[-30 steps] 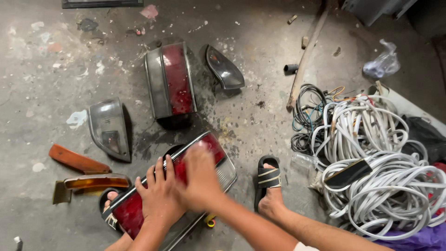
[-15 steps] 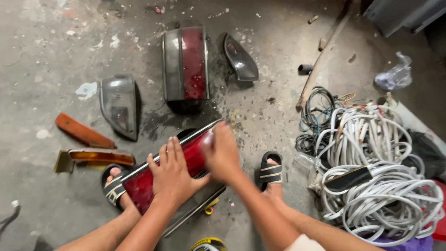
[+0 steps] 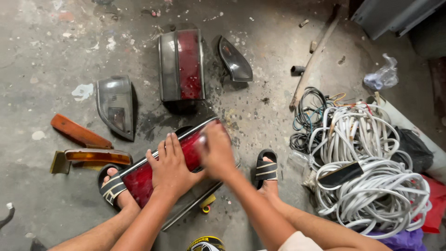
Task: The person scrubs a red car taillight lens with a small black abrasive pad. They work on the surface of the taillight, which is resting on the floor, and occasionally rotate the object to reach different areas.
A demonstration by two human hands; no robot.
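Both my hands are down on the long red tail-light (image 3: 139, 179), which lies slanted across the lower middle of the frame, between my sandalled feet. My left hand (image 3: 171, 165) rests flat on its red lens, fingers spread and laid along the face — pressing rather than gripping. My right hand (image 3: 216, 151) sits just beside it on the upper end of the lens; it is blurred, so I cannot tell whether those fingers are curled or flat.

Above, near the top centre, a second red-and-grey lamp (image 3: 182, 65) lies on the concrete floor (image 3: 42, 42), with a dark grey lens (image 3: 115, 106) to its left. Two orange lenses (image 3: 79, 132) lie at mid left — a heap of white cable (image 3: 371, 181) fills the right.
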